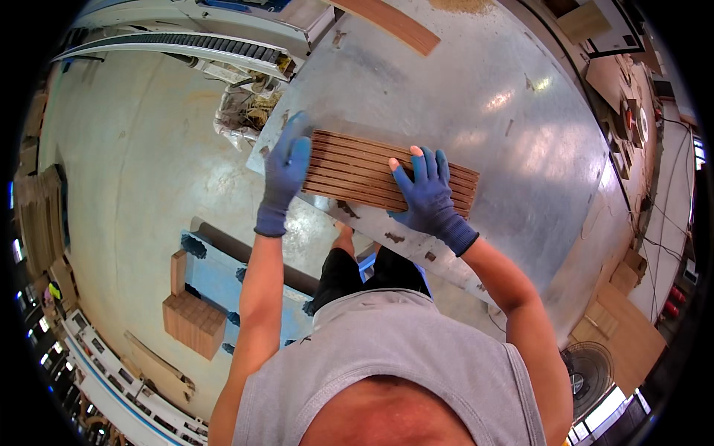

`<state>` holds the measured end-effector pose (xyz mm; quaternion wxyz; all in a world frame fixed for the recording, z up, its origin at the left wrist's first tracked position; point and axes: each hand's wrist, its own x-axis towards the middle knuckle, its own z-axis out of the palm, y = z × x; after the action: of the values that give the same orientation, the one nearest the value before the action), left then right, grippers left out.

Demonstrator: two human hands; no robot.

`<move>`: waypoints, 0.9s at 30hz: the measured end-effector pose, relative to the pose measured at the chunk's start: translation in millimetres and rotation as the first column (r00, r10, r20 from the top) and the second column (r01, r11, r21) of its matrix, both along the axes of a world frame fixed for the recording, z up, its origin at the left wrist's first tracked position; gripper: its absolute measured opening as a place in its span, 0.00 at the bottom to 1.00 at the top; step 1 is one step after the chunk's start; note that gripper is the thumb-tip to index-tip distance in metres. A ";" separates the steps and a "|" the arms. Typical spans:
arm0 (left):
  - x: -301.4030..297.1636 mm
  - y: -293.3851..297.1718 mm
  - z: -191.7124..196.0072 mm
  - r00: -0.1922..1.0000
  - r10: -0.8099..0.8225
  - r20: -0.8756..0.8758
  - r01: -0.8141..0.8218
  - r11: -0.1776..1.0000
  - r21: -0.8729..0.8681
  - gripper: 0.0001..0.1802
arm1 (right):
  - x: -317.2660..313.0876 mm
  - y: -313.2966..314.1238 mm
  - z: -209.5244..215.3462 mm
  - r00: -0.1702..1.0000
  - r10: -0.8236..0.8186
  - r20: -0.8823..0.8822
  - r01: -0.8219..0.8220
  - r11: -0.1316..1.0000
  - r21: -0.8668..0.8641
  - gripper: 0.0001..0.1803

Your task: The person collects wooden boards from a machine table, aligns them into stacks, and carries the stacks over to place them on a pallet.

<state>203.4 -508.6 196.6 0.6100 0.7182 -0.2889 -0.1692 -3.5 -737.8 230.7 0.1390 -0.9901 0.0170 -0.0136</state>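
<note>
A row of narrow brown wooden strips [353, 167] lies side by side on a grey metal tabletop in front of me, with dark grooves between them. Against the row's left end, my left hand [284, 167] in a blue glove is held with its fingers stretched out, slightly blurred. My right hand [430, 189], gloved in blue with two bare fingertips, rests flat across the strips near their right end. Its fingers are spread and reach the far edge. The undersides of the strips are hidden.
A brown board [394, 26] lies on the metal tabletop [513, 141] at the far side. To the left stand a roller conveyor [178, 42] and a clear bag of scraps [242, 119]. Stacked wooden blocks [195, 323] sit on a blue platform [256, 286] at lower left. A fan [587, 375] stands at lower right.
</note>
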 end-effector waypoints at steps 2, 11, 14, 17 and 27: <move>-12.1 -18.7 8.6 0.840 -0.010 0.542 -0.122 0.971 0.206 0.23 | 1.1 1.5 0.3 1.000 -0.003 -0.003 0.003 1.000 0.000 0.52; -50.9 -69.6 22.6 0.698 -0.264 0.665 -0.227 0.800 0.556 0.25 | -0.1 -2.4 3.3 0.999 -0.014 0.038 0.012 0.998 0.056 0.52; -50.6 -69.3 21.3 0.688 -0.278 0.670 -0.226 0.795 0.562 0.24 | -3.1 -4.8 2.8 0.999 -0.031 -0.008 0.031 0.999 -0.027 0.54; -50.4 -69.6 23.0 0.695 -0.273 0.665 -0.225 0.796 0.562 0.24 | -5.5 -14.4 9.8 0.999 -0.010 -0.036 0.008 0.998 -0.062 0.55; -51.1 -64.7 21.3 0.706 -0.180 0.685 -0.282 0.816 0.505 0.23 | -4.6 -27.0 8.1 0.988 0.139 0.067 -0.143 0.987 0.068 0.51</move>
<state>152.4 -573.3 217.8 0.2100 0.8842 -0.4133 0.0575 -8.1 -764.8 238.8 0.1760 -0.9822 -0.0569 -0.0339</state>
